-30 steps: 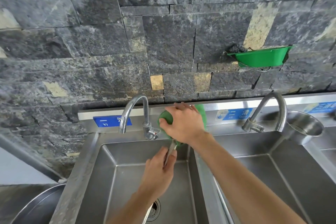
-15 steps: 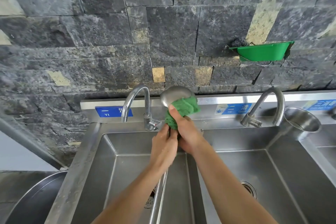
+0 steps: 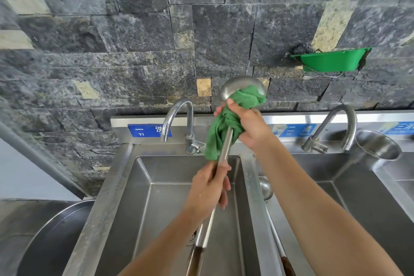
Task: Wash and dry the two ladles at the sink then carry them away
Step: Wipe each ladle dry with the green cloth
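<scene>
**Sink station: one ladle in hand, one lying by**

1. Held ladle (image 3: 225, 145). Steel with a long shaft and a dark grip at the near end. It stands nearly upright over the left basin (image 3: 143, 208), with its bowl uppermost against the stone wall (image 3: 112, 40), higher than the taps.

2. Green cloth (image 3: 220, 132). Bunched round the neck of the held ladle. Part of it is pushed up against the bowl, and a tail hangs down beside the shaft.

3. Left hand (image 3: 209, 188). Its fingers are curled tight round the shaft, below the cloth.

4. Right hand (image 3: 246, 123). Clenched on the green cloth just under the bowl, wrapping it about the neck. The two hands are apart, one above the other on the same shaft.

5. Second ladle (image 3: 265, 187). It lies on the steel ridge between the two basins, bowl toward the wall and handle running back to the near edge. The bowl seems to face down, though the right forearm covers too much of it to be sure.

6. Fixtures. The left tap (image 3: 179, 116) stands behind the left basin and the right tap (image 3: 340, 125) behind the right basin (image 3: 369, 208). Blue labels (image 3: 143, 131) run along the steel upstand.

7. Sundries. A steel canister (image 3: 378, 148) sits just beside the right tap. A green tray (image 3: 331, 60) is fixed to the wall, with a dark scourer (image 3: 302, 49) at its left end. A large steel bowl (image 3: 56, 237) sits low to the left of the sink.
</scene>
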